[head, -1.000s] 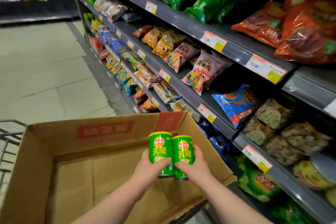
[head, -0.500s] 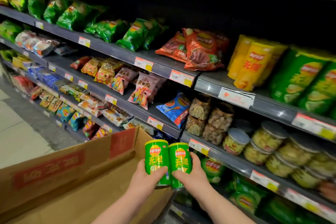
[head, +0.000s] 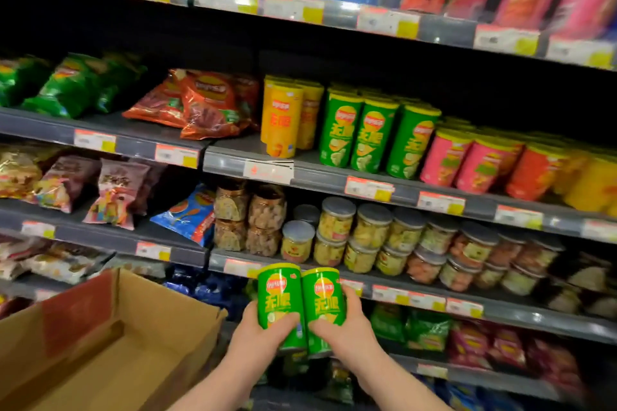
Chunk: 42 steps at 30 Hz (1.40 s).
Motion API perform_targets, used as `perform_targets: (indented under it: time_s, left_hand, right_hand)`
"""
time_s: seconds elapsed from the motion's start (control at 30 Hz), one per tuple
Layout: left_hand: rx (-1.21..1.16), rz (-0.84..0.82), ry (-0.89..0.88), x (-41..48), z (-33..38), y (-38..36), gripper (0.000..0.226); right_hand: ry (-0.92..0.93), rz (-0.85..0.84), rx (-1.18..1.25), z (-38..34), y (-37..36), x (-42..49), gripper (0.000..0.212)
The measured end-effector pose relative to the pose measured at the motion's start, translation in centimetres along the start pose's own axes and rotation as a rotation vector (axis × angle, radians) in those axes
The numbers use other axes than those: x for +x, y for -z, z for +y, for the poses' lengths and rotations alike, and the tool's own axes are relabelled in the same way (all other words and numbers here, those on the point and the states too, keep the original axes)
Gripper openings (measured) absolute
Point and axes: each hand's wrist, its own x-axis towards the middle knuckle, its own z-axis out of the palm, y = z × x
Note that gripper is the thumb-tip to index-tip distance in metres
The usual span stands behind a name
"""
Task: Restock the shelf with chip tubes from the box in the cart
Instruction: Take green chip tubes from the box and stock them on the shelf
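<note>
- My left hand (head: 257, 334) wraps one green tube (head: 280, 302), thumb across its front near the lower half.
- My right hand (head: 347, 327) grips a second green tube (head: 323, 305) the same way, fingers curled round its far side.
- The two tubes stand upright and touch side by side, held in front of the shelving, above the right corner of the box (head: 110, 344).
- The box, brown cardboard with a red band on its flap, sits open at lower left; the part of its inside that I can see holds nothing.
- On the shelf (head: 334, 177) up ahead, three matching green tubes (head: 374, 137) stand in a front row, with more behind them.
- Yellow tubes (head: 282, 120) stand just left of that green row; pink tubes (head: 464, 160) and then orange ones follow to the right.
- A gap of bare shelf lies between the yellow tubes and the red chip bags (head: 207, 103) farther left.
- One shelf down, clear jars (head: 370, 233) with grey lids are stacked two high, level with the tops of the tubes I hold.
- The top shelf carries tall blue and pink tubes, blurred.
- Price tags (head: 369, 188) in orange and yellow run along every shelf edge; their print is too blurred to read.
</note>
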Motion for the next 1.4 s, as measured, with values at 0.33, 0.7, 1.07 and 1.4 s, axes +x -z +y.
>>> perform_targets:
  time_s: [0.33, 0.7, 1.07, 1.4]
  left_hand:
    - [0.100, -0.227, -0.034, -8.0, -1.3, -19.1, 0.041]
    - [0.189, -0.435, -0.123, -16.5, -2.4, -36.1, 0.040]
    - [0.303, -0.530, -0.132, -16.1, -1.3, -44.0, 0.051]
    - [0.257, -0.690, -0.178, -11.2, 2.3, -55.4, 0.049]
  right_hand:
    - [-0.058, 0.273, 0.048, 8.1, 18.6, -9.0, 0.082]
    - [-0.064, 0.486, 0.058, 15.0, 34.0, -18.1, 0.082]
    - [-0.110, 0.549, 0.165, 17.7, 41.0, -17.6, 0.081]
    - [-0.122, 0.686, 0.137, 17.8, 51.1, -12.7, 0.062]
